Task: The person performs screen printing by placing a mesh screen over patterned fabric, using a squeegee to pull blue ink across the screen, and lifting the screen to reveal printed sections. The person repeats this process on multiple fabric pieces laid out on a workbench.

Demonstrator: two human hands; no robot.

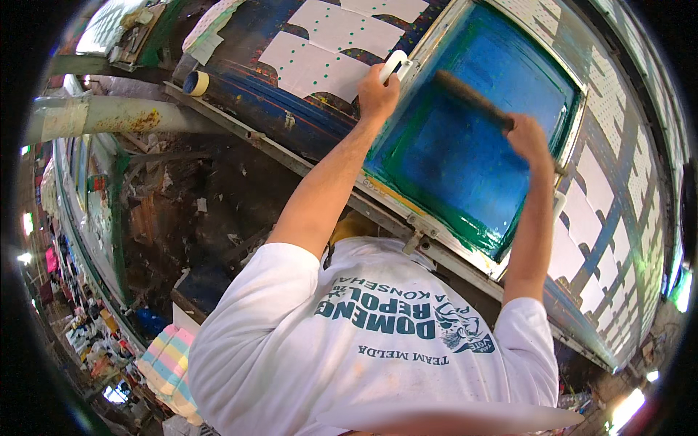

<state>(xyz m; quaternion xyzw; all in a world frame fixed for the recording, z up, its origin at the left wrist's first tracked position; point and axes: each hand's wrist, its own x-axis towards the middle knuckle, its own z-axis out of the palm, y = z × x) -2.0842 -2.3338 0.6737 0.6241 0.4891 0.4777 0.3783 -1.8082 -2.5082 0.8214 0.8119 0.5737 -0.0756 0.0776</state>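
Observation:
My left hand (378, 94) is closed around a white handle (394, 64) on the left side of a screen-printing frame (576, 125). The blue mesh (465, 156) fills that frame, with wet green ink (465, 231) pooled along its near edge. In my right hand (529, 139) is the end of a long brown squeegee (469, 96), slanting across the upper part of the mesh and slightly blurred. Its far end reaches toward the frame's left side. What lies under the screen is mostly hidden.
White cut fabric pieces (323, 54) with green dots lie left of the frame, and more pieces (609, 102) lie to its right. A tape roll (196, 83) sits near the table's edge rail (251, 138). Pastel striped cloth (171, 363) is stacked lower left.

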